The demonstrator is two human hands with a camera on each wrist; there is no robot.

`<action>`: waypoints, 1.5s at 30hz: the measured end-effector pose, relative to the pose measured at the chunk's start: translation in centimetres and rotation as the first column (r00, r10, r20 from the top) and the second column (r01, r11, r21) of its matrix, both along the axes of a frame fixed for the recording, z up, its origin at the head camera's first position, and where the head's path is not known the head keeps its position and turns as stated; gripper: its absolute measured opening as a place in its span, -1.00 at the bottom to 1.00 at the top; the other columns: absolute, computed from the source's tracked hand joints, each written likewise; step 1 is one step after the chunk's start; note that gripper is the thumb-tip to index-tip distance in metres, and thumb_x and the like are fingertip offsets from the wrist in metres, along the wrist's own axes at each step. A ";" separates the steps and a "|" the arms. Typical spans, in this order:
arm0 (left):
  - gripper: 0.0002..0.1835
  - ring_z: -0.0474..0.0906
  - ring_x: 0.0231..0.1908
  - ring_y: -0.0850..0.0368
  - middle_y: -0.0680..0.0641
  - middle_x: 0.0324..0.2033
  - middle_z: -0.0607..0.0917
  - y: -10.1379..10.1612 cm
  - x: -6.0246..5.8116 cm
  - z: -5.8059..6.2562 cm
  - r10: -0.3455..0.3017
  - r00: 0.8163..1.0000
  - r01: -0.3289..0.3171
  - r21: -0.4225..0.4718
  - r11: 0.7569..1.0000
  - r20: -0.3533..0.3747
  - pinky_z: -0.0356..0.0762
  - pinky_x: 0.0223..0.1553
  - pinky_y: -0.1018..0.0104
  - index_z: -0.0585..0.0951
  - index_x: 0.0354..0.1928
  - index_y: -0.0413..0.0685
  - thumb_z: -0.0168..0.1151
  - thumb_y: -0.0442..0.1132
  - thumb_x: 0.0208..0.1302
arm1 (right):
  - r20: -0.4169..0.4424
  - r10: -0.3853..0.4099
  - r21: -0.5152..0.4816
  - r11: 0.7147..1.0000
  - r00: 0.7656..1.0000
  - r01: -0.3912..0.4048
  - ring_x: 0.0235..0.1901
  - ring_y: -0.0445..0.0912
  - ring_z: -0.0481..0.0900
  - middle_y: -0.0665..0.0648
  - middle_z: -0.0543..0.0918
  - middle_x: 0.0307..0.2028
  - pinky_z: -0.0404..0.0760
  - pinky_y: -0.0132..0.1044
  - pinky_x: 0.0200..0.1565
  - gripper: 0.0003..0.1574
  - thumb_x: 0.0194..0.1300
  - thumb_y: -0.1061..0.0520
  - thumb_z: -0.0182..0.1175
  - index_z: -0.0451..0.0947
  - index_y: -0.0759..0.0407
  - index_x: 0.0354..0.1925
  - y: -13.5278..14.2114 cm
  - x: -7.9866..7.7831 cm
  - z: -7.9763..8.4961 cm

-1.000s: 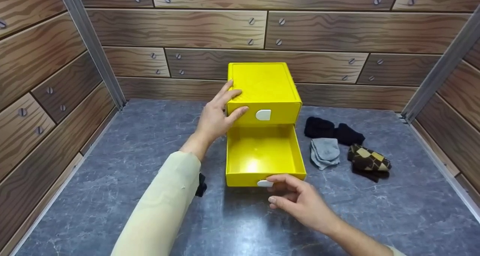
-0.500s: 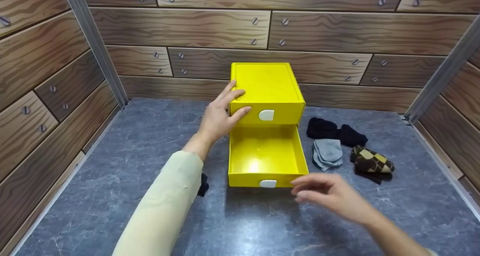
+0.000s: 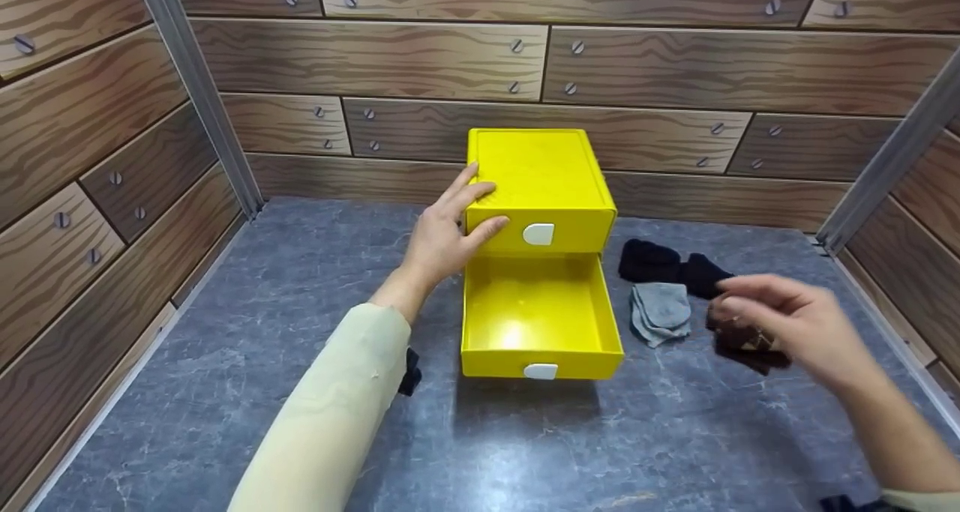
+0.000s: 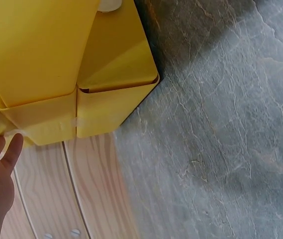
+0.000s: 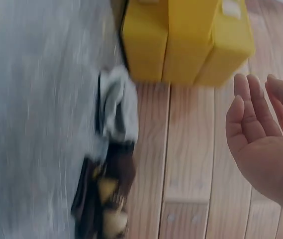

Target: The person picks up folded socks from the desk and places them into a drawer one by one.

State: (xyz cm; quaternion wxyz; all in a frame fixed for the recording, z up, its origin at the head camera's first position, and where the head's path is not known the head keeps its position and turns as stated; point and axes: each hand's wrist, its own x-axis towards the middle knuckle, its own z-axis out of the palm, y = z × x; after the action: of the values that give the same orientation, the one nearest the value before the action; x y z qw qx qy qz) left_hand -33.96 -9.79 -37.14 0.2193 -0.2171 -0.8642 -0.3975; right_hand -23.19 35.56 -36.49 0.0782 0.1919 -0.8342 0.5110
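Observation:
A yellow drawer unit (image 3: 540, 171) stands near the back wall, with one drawer (image 3: 536, 302) pulled out and nothing in it. My left hand (image 3: 442, 235) rests on the unit's top left edge, fingers on top and thumb on the upper front. Over a folded brown and yellow argyle sock pair (image 3: 754, 347) is my right hand (image 3: 810, 328), blurred, its fingers slightly bent; in the right wrist view nothing is in its palm. The hand partly covers that pair in the head view. Left of it lie folded grey socks (image 3: 661, 311) and a black sock pair (image 3: 651, 261).
Another yellow drawer (image 4: 119, 55) sits beneath the pulled-out one in the left wrist view. Wood-patterned walls (image 3: 442, 62) bound the grey marbled table (image 3: 300, 264) at the back and sides. A small dark thing (image 3: 411, 373) shows beside my left sleeve.
My right hand has left the white handle of the pulled-out drawer and moved right and away from me to the argyle socks. The left hand keeps its place on the unit.

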 end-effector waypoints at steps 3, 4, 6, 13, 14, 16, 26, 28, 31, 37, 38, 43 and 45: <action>-0.36 0.34 0.51 0.04 0.13 0.64 0.20 0.0 0.0 0.1 -0.001 1.000 0.001 -0.006 1.000 -0.005 0.37 0.44 0.10 0.54 0.47 0.16 0.30 0.23 0.47 | -0.021 -0.057 -0.011 0.998 0.998 0.057 -0.16 -0.21 0.79 0.02 0.85 -0.12 0.69 -0.44 -0.10 -0.65 0.53 0.33 0.25 0.62 0.41 0.21 2.5 -1.4 -0.4; -0.36 0.35 0.51 0.04 0.13 0.64 0.21 0.0 0.0 0.1 -0.001 1.000 0.001 -0.008 1.000 -0.007 0.37 0.44 0.10 0.54 0.47 0.16 0.30 0.23 0.47 | -0.024 -0.070 -0.025 0.997 0.997 0.069 -0.15 -0.22 0.78 0.02 0.85 -0.12 0.68 -0.45 -0.09 -0.65 0.53 0.34 0.25 0.62 0.42 0.21 3.3 -1.9 -0.7; -0.36 0.35 0.50 0.03 0.12 0.64 0.21 0.0 0.0 0.1 0.000 1.000 0.000 -0.010 1.000 -0.010 0.37 0.44 0.10 0.54 0.47 0.16 0.30 0.22 0.47 | -0.026 -0.104 -0.035 0.994 0.994 0.103 -0.15 -0.26 0.78 -0.03 0.85 -0.13 0.67 -0.48 -0.09 -0.65 0.52 0.33 0.26 0.62 0.41 0.21 4.7 -2.9 -1.3; -0.37 0.36 0.50 0.03 0.11 0.64 0.21 0.0 0.0 0.1 0.000 1.000 0.000 -0.009 1.000 -0.009 0.40 0.42 0.09 0.54 0.47 0.15 0.31 0.21 0.47 | 0.070 -0.224 -0.006 0.974 0.972 0.225 -0.16 -0.39 0.71 -0.23 0.82 -0.16 0.60 -0.58 -0.11 -0.71 0.47 0.20 0.38 0.72 0.21 0.12 8.0 -5.2 -4.0; -0.37 0.35 0.50 0.03 0.11 0.65 0.21 0.0 0.0 0.1 -0.001 1.000 0.001 -0.010 1.000 -0.010 0.40 0.42 0.10 0.54 0.47 0.15 0.31 0.21 0.47 | 0.083 -0.229 -0.003 0.973 0.970 0.230 -0.16 -0.40 0.71 -0.24 0.81 -0.16 0.59 -0.59 -0.10 -0.71 0.47 0.20 0.38 0.73 0.19 0.11 8.3 -5.4 -4.3; -0.37 0.35 0.50 0.03 0.11 0.64 0.21 0.0 0.0 0.1 -0.001 1.000 0.001 -0.011 1.000 -0.015 0.39 0.42 0.10 0.55 0.47 0.14 0.31 0.21 0.47 | 0.107 -0.225 -0.012 0.974 0.969 0.227 -0.16 -0.42 0.70 -0.26 0.81 -0.17 0.59 -0.60 -0.10 -0.74 0.47 0.21 0.37 0.75 0.15 0.09 8.8 -5.7 -5.1; -0.36 0.35 0.50 0.04 0.10 0.65 0.21 0.0 -0.1 0.0 -0.006 1.000 0.006 -0.007 1.000 -0.015 0.40 0.42 0.14 0.54 0.47 0.14 0.32 0.20 0.47 | 0.144 -0.235 0.066 0.971 0.961 0.228 -0.20 -0.44 0.67 -0.34 0.76 -0.18 0.61 -0.57 -0.16 -0.66 0.42 0.19 0.43 0.72 0.20 0.12 9.8 -6.7 -8.0; -0.36 0.35 0.50 0.04 0.10 0.65 0.21 0.0 -0.1 0.0 -0.006 1.000 0.006 -0.007 1.000 -0.014 0.40 0.41 0.14 0.54 0.47 0.14 0.32 0.21 0.47 | 0.134 -0.237 0.115 0.968 0.962 0.223 -0.20 -0.46 0.65 -0.36 0.74 -0.17 0.61 -0.56 -0.17 -0.56 0.41 0.17 0.46 0.67 0.31 0.17 9.9 -6.7 -8.4; -0.36 0.35 0.51 0.04 0.11 0.65 0.21 0.0 -0.1 0.1 -0.003 1.000 0.003 -0.008 1.000 -0.014 0.39 0.42 0.14 0.55 0.47 0.14 0.31 0.21 0.47 | 0.115 -0.234 0.181 0.961 0.965 0.212 -0.18 -0.50 0.59 -0.26 0.76 -0.09 0.59 -0.58 -0.16 -0.40 0.41 0.13 0.46 0.56 0.43 0.26 10.1 -6.7 -8.9; -0.37 0.35 0.50 0.05 0.15 0.64 0.20 0.0 0.1 0.1 0.004 1.000 -0.004 -0.010 1.000 -0.001 0.38 0.43 0.12 0.54 0.47 0.19 0.32 0.22 0.46 | 0.147 -0.202 0.312 0.938 0.968 0.149 0.15 -0.07 0.66 0.63 0.47 0.32 0.57 -0.35 0.17 -0.15 0.50 0.06 0.37 0.28 0.47 0.48 10.5 -6.8 -9.4; -0.37 0.35 0.50 0.05 0.15 0.64 0.20 0.0 0.1 0.1 0.006 1.000 -0.006 -0.011 1.000 0.000 0.38 0.43 0.11 0.54 0.47 0.20 0.31 0.22 0.46 | 0.164 -0.197 0.335 0.933 0.967 0.134 0.24 0.13 0.61 0.68 0.39 0.35 0.53 -0.18 0.28 -0.11 0.52 0.04 0.35 0.22 0.45 0.53 10.6 -6.8 -9.3; -0.37 0.35 0.51 0.05 0.13 0.64 0.21 0.0 0.1 0.1 0.010 1.000 -0.010 -0.020 1.000 -0.007 0.39 0.43 0.09 0.55 0.46 0.20 0.31 0.24 0.46 | 0.222 -0.167 0.391 0.918 0.961 0.069 0.35 0.65 0.26 0.75 0.27 0.38 0.18 0.56 0.29 0.02 0.56 -0.02 0.29 -0.01 0.39 0.63 10.7 -6.6 -9.2; -0.37 0.35 0.51 0.05 0.13 0.64 0.21 0.0 0.0 0.1 0.010 1.000 -0.010 -0.020 1.000 -0.009 0.39 0.43 0.08 0.55 0.46 0.20 0.31 0.24 0.46 | 0.219 -0.164 0.405 0.912 0.962 0.063 0.30 0.63 0.34 0.76 0.31 0.35 0.21 0.57 0.25 0.03 0.55 -0.02 0.29 -0.02 0.36 0.64 10.8 -6.6 -9.1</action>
State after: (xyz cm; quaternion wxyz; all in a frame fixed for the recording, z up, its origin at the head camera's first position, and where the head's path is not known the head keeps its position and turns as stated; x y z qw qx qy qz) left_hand -33.97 -9.76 -37.03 0.2228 -0.2168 -0.8682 -0.3867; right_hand -29.75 46.31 -45.62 -0.0372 0.0890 -0.9329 0.3469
